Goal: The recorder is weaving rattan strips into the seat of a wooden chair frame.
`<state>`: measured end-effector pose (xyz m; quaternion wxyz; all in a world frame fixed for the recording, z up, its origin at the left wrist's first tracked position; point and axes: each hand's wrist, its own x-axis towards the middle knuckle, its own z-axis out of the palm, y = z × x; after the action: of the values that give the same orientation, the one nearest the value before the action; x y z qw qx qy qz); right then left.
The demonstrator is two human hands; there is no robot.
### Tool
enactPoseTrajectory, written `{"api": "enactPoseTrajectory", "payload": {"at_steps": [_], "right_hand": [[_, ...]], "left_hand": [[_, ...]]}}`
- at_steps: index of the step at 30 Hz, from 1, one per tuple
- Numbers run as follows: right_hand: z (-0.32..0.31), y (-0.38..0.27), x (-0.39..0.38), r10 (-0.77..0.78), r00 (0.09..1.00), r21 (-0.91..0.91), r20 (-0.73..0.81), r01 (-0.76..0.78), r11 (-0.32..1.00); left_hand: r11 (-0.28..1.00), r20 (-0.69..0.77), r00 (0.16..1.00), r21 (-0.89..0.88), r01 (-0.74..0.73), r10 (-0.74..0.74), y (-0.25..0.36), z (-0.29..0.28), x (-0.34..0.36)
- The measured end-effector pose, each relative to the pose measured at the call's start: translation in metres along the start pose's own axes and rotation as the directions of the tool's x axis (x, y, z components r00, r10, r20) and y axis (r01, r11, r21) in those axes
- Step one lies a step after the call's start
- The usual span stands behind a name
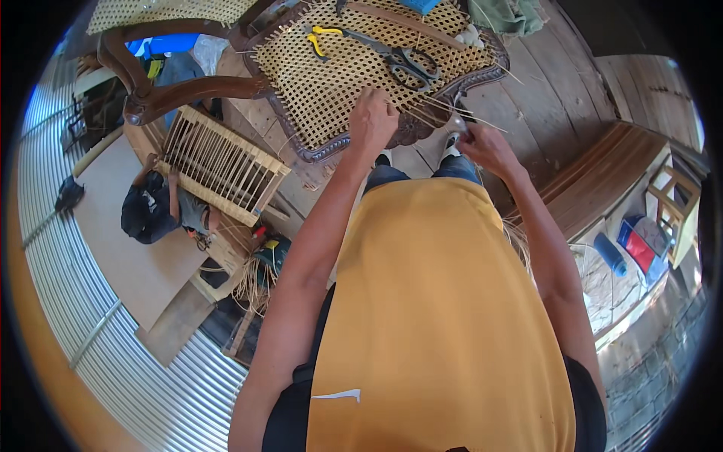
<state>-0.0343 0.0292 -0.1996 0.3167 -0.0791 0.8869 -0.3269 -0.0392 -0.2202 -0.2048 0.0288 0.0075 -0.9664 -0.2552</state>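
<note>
My left hand [374, 117] rests at the front edge of a chair's woven cane seat [301, 98], its fingers curled and pressed together. What they pinch, if anything, is hidden. Right of the seat's front edge, my right hand [488, 148] is closed around a small shiny, rounded tool whose kind I cannot make out. Loose cane strands [425, 113] stick out from the seat's edge between my hands. Lying on the cane are yellow-handled pliers [324, 32], black-handled scissors [413, 66] and a wooden-handled hammer [407, 24].
The chair's carved wooden arm [203, 90] curves out to the left. Farther left, another person [154, 203] works at a slatted cane frame [226, 162]. Planks [595, 181] and a blue bottle [610, 255] are at right. A green cloth [508, 15] lies beyond the seat.
</note>
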Motion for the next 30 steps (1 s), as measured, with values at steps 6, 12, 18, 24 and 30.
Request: {"api": "enactPoseTrajectory", "payload": {"at_steps": [6,12,18,24,30], "right_hand": [[0.017,-0.021,0.033,-0.254,0.966,0.073,-0.051,0.258,0.964],[-0.016,0.006,0.006,-0.249,0.968,-0.093,0.012,0.249,0.964],[-0.03,0.028,-0.027,-0.303,0.952,-0.047,0.041,0.305,0.951],[-0.036,0.042,-0.044,-0.174,0.985,-0.248,0.015,0.172,0.953],[-0.034,0.03,-0.056,-0.25,0.967,-0.191,-0.045,0.237,0.952]], "left_hand": [[0.97,0.15,0.966,-0.091,0.224,-0.209,-0.004,0.009,0.008],[0.998,0.069,0.996,-0.021,0.06,-0.058,-0.009,0.009,0.008],[0.999,0.052,0.998,-0.009,-0.035,0.035,-0.008,0.01,0.002],[0.993,0.018,0.994,-0.035,-0.11,0.11,-0.011,0.01,0.003],[0.986,-0.092,0.994,-0.152,-0.064,0.051,-0.012,0.012,-0.009]]}}
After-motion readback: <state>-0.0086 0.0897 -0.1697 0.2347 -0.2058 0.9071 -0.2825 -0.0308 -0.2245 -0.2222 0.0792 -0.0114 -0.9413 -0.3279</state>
